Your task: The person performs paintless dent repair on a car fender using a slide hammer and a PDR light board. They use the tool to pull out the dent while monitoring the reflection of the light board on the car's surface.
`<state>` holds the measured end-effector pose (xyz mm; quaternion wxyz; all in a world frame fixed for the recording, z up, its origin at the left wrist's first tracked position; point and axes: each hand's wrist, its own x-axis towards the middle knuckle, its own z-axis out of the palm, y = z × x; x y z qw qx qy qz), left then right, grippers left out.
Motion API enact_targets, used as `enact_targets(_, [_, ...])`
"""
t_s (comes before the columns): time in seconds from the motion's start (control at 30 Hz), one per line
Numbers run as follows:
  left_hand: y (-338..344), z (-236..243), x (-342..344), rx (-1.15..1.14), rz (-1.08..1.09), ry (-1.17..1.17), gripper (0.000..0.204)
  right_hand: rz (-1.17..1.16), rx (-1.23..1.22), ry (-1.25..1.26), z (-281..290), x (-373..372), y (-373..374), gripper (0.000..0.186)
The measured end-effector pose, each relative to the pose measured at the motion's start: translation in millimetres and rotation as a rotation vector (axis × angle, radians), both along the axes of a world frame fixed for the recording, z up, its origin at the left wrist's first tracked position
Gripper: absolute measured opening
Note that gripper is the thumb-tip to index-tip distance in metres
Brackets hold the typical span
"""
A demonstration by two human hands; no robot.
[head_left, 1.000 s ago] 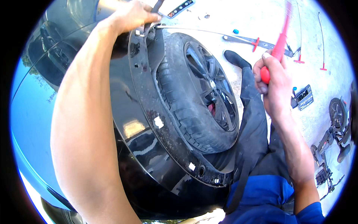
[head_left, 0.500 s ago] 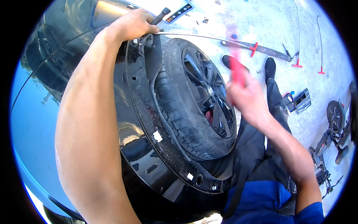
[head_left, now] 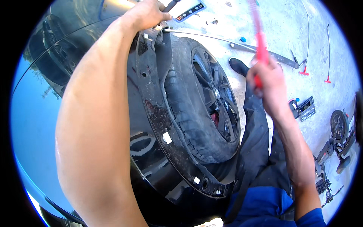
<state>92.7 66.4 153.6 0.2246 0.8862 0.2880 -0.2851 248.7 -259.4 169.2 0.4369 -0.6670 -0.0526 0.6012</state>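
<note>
My left hand (head_left: 148, 14) is at the top edge of the car's black wheel arch (head_left: 151, 108), closed around a short dark rod (head_left: 172, 5). The rod points up past my thumb, and its upper end is cut off by the frame. My right hand (head_left: 267, 77) grips a red-handled tool (head_left: 261, 45), raised over the floor to the right of the wheel. Motion blurs its upper part, and its head is out of view. A thin metal rod (head_left: 200, 34) runs from the arch, just below my left hand, toward the red-handled tool.
The tire (head_left: 189, 113) fills the arch, and white clips (head_left: 166, 138) dot its edge. A blue-edged panel with buttons (head_left: 191, 11) is beyond my left hand. Red T-handled rods (head_left: 304, 72), a flat dark bar (head_left: 278, 56) and a tool case (head_left: 306, 109) lie on the floor; a small bike (head_left: 339, 125) stands right.
My right hand has swung up and right, lifting the red-handled tool. My left hand, with the dark rod, appears slightly higher and farther right, as the whole view has shifted a little.
</note>
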Motion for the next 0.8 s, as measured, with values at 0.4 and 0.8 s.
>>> enact_targets(0.4, [-3,-7,6,0.057,0.055,0.179,0.038,-0.339,0.101,-0.001,-3,3,6,0.016])
enact_targets(0.8, [1,-4,11,0.092,0.099,0.188,0.039,-0.436,0.005,0.106,3,-21,19,0.017])
